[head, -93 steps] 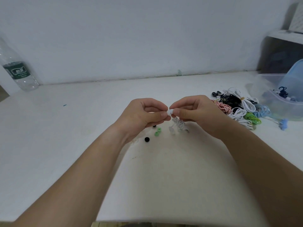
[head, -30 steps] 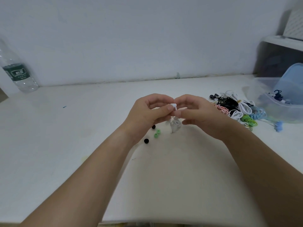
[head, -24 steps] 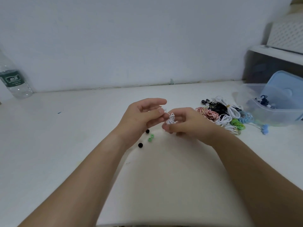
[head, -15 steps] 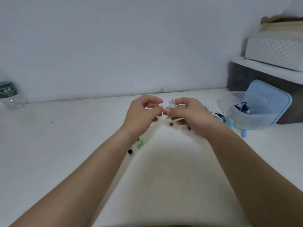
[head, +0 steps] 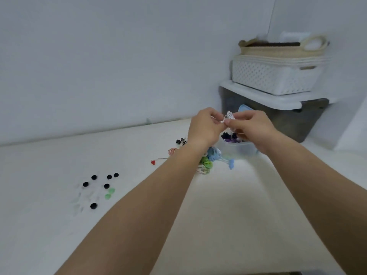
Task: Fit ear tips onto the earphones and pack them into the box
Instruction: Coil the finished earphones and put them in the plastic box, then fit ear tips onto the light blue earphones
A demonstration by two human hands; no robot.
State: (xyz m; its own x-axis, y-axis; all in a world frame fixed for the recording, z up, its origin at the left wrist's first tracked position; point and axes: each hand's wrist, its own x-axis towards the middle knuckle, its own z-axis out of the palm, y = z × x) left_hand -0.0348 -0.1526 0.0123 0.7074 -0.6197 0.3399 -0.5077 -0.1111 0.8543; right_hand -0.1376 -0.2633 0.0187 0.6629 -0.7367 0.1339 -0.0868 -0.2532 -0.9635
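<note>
Bare table open at 6 o'clock, scattered ear tips at 8 o'clock, earphone pile at 5 o'clock beside clear box, dark bin under baskets walling 2 o'clock.

Legible marks: none. Checked the clear box, the white lattice basket, the dark bin beneath it and the worktop. No lettering, numeral, logo or sign resolves on any of them from this view.
</note>
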